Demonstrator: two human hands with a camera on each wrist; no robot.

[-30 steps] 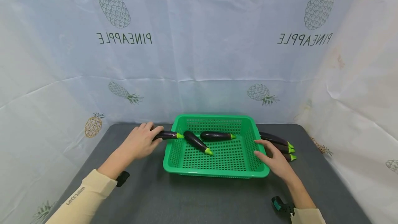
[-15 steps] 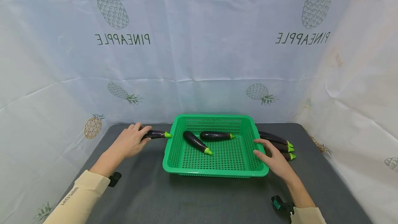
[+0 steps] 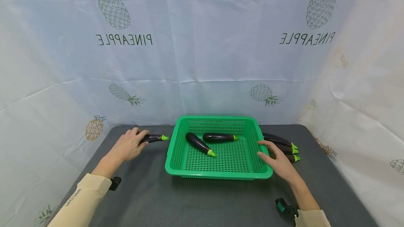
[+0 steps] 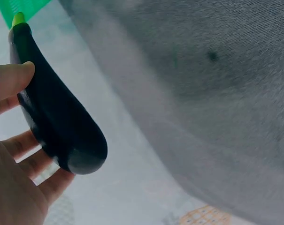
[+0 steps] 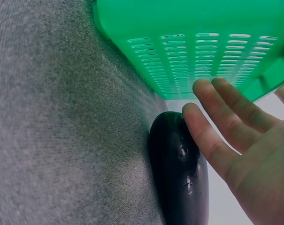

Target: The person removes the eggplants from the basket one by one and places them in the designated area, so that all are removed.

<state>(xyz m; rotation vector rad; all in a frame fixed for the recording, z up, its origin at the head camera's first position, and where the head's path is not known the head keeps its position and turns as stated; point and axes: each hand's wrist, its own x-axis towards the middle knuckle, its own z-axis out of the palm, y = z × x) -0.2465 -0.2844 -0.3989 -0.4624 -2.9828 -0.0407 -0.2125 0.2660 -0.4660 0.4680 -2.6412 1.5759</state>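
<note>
My left hand (image 3: 127, 145) grips a dark purple eggplant (image 3: 153, 138) just left of the green basket (image 3: 217, 175), its green stem pointing at the basket. In the left wrist view the thumb lies on the upper part of this eggplant (image 4: 62, 108), with fingers along its other side. My right hand (image 3: 279, 162) rests at the basket's right rim, with fingertips reaching over the edge. The right wrist view shows several straight fingers (image 5: 235, 117) beside the basket wall, close to an eggplant (image 5: 179, 168) on the table. Two eggplants (image 3: 199, 143) lie inside the basket.
Several eggplants (image 3: 279, 140) lie side by side right of the basket, partly hidden by it and my right hand. A dark grey table (image 3: 195, 202) carries everything. White sheets printed with pineapples (image 3: 202, 45) stand behind and at both sides.
My left hand has moved left with its eggplant, whose stem end was over the basket's left rim and is now outside it. The right hand and basket stay nearly still.
</note>
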